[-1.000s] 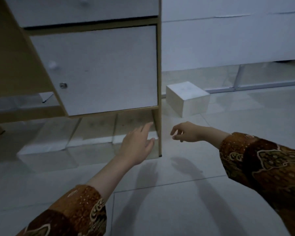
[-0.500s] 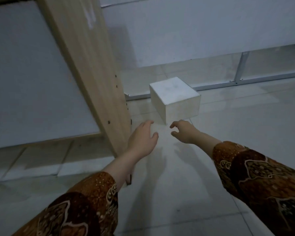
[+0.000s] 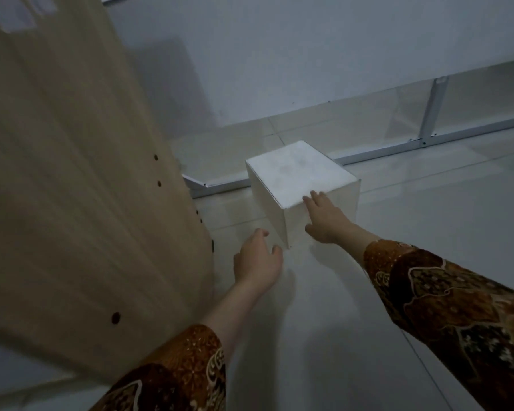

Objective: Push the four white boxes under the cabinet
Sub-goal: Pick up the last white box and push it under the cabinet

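Both hands have advanced to the white box (image 3: 301, 179): the right hand (image 3: 327, 219) lies flat on its near top edge, fingers spread; the left hand (image 3: 257, 259) hovers unclenched just below its near corner. It sits on the tiled floor (image 3: 324, 336) beside the wooden cabinet side panel (image 3: 80, 188).

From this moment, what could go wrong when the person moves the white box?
1. The right hand touches only the near top edge of the white box, while the left hand is still off it. A one-sided push may turn the box instead of sliding it.
2. The box stands outside the cabinet's wooden side panel, so it may catch on that panel's edge.
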`<state>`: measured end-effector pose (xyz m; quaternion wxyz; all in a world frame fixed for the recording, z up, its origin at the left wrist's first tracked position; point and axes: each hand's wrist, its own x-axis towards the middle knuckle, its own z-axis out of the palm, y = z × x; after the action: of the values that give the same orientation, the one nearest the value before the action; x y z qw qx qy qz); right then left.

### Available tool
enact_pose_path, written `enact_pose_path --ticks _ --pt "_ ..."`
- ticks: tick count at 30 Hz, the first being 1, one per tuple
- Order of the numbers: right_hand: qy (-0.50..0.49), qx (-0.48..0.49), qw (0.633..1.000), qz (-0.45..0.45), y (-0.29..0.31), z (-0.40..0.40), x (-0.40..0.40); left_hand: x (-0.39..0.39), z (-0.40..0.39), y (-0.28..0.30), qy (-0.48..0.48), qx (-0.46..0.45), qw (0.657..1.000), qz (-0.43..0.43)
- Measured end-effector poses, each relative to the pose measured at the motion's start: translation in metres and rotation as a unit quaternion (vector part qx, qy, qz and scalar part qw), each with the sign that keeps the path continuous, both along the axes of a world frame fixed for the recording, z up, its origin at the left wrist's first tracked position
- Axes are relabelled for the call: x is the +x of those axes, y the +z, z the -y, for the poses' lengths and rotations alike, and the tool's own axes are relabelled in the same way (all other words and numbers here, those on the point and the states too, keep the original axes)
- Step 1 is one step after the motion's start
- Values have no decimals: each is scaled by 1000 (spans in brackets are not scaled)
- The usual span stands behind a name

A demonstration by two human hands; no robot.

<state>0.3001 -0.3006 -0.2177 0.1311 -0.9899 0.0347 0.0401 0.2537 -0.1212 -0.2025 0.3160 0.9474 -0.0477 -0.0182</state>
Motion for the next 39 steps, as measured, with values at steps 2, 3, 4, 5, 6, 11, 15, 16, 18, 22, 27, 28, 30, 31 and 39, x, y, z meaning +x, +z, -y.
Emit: enact_pose_path --ticks 2,3,4,5,6,11,15,16,18,22,27,28,30,31,39 --pt "1 -23 1000 -1 -11 3 7 9 3 -12 -1 4 1000 -7" --pt "1 -37 999 24 -15 4 8 14 4 -16 0 0 1000 -10" --pt "4 -63 996 60 -19 5 11 21 6 -21 3 -6 1000 -15" --pt "9 -92 991 95 -20 5 11 26 7 -24 8 -16 1000 -21" --pt "14 -114 986 122 -19 3 11 31 9 -26 17 -30 999 -26" --pt "35 -136 983 120 -10 -1 8 55 19 -26 44 -80 995 -50" --pt "52 -147 981 111 -4 0 7 86 37 -12 71 -131 986 -71" --pt "58 -147 981 115 -3 0 7 94 42 -9 86 -143 983 -83" --pt "65 -145 979 125 -4 1 5 107 50 -8 113 -162 973 -119" --pt "79 -141 977 139 -7 4 -1 112 61 -19 91 -189 965 -157" --pt "63 -101 984 132 -4 9 1 109 61 -33 63 -236 963 -111" --pt "36 -63 988 138 -3 13 3 109 61 -34 66 -245 961 -113" --pt "-41 -1 988 152 0 27 6 105 57 -36 62 -251 960 -111" --pt "-88 15 985 150 0 39 8 103 55 -39 58 -250 960 -108" --pt "-286 243 923 82 -18 79 -8 62 40 -42 63 -250 964 -69"
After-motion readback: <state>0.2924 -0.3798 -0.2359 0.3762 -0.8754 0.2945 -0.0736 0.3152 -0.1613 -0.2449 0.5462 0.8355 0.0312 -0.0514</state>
